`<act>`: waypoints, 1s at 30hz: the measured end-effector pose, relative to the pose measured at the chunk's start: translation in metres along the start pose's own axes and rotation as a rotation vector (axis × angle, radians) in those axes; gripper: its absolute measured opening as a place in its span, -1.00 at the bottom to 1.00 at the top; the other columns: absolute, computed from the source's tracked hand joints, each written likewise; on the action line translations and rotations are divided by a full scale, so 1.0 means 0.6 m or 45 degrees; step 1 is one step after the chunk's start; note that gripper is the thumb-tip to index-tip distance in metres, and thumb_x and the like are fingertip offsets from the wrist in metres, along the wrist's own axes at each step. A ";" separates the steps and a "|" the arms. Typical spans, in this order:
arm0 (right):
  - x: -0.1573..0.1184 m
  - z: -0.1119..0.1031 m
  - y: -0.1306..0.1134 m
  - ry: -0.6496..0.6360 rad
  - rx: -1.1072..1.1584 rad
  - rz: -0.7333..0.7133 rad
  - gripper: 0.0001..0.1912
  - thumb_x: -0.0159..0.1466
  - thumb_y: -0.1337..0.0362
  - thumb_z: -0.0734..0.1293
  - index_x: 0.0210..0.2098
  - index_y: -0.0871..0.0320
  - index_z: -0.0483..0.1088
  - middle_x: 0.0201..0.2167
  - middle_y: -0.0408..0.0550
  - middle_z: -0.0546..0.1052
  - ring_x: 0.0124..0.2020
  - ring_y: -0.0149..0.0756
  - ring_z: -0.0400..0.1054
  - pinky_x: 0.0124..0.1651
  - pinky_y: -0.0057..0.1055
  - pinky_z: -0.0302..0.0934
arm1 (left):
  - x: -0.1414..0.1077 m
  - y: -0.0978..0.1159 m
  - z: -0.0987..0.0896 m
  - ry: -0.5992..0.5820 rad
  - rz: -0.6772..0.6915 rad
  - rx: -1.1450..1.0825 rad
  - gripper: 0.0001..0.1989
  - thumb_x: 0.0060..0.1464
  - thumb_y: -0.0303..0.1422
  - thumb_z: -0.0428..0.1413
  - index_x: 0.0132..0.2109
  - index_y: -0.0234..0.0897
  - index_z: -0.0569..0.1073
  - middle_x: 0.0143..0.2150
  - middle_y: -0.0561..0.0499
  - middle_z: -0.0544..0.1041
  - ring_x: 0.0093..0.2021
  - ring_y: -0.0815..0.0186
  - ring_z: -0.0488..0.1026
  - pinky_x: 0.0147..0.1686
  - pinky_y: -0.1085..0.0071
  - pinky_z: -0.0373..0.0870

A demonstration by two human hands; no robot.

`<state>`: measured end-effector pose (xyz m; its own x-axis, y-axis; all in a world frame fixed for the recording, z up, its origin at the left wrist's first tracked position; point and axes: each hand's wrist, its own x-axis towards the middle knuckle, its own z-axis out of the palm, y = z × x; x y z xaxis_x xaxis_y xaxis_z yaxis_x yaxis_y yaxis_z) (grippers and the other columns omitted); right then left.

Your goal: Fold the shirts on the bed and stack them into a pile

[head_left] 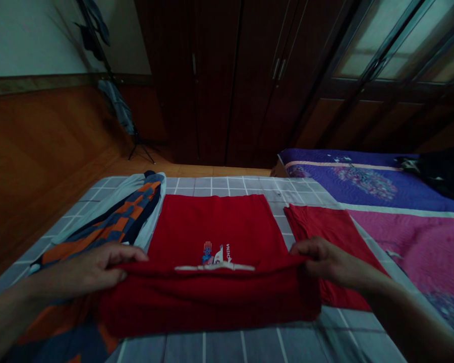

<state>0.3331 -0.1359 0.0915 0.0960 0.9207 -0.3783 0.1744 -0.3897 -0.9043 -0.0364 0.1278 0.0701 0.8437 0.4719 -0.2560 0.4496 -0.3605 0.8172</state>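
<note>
A red garment (215,222) with a small print and the word CHINA lies spread on a grey checked sheet (223,348). Its near part is lifted and folded upward, with a pale drawstring or strip along the fold. My left hand (106,264) pinches the fold at its left end, thumb and fingers closed on the cloth. At the right end, my right hand (321,259) grips the same fold. Beside my right hand lies a folded red cloth (336,237), partly hidden by my forearm. An orange and navy checked garment (124,222) lies on the left, under my left arm.
To the right is a purple and pink quilted bed cover (363,181) with dark clothing (442,169) on it. Dark wooden wardrobes (230,85) stand behind the bed. A stand hung with cloth (117,103) is at the back left, near the wood-panelled wall (41,141).
</note>
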 end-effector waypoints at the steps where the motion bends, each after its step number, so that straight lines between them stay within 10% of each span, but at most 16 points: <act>1: 0.035 -0.022 -0.014 0.052 0.058 -0.008 -0.89 -0.06 0.34 0.29 -0.53 0.18 0.47 -0.59 -0.17 0.49 -0.58 -0.41 0.31 -0.51 -0.54 0.16 | 0.037 0.009 -0.027 -0.159 -0.038 -0.167 -0.73 -0.08 -0.32 0.10 -0.21 -0.29 0.55 -0.30 0.01 0.59 -0.34 0.20 0.54 -0.38 0.42 0.43; 5: 0.182 -0.090 -0.020 0.346 0.208 -0.042 -0.87 -0.12 0.35 0.35 -0.52 0.24 0.45 -0.58 -0.13 0.50 -0.58 -0.45 0.30 -0.48 -0.54 0.15 | 0.185 -0.002 -0.081 -0.047 -0.090 -0.632 -0.62 -0.10 -0.34 0.21 -0.07 -0.29 0.45 -0.15 -0.09 0.56 -0.24 0.19 0.53 -0.26 0.37 0.43; 10: 0.284 -0.111 0.056 0.600 0.245 0.003 -0.83 -0.07 0.26 0.39 -0.53 0.26 0.41 -0.71 -0.18 0.39 -0.72 -0.50 0.15 -0.65 -0.55 -0.06 | 0.286 -0.072 -0.052 0.260 -0.119 -0.674 -0.48 -0.11 -0.24 0.26 -0.01 -0.39 0.38 -0.21 -0.09 0.55 -0.23 0.24 0.51 -0.21 0.40 0.39; 30: 0.311 -0.120 0.126 0.981 0.221 -0.299 -0.71 -0.09 0.20 0.38 -0.36 0.17 0.47 -0.54 -0.09 0.53 -0.55 -0.32 0.38 -0.47 -0.42 0.25 | 0.305 -0.107 -0.050 0.378 -0.078 -0.487 -0.61 -0.15 -0.31 0.25 -0.10 -0.25 0.47 -0.05 -0.10 0.54 0.00 0.09 0.45 0.02 0.19 0.37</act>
<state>0.4347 0.0049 -0.0329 0.7326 0.6805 0.0098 0.1262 -0.1217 -0.9845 0.0802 0.2613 -0.0137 0.6736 0.7124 -0.1967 0.3088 -0.0295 0.9507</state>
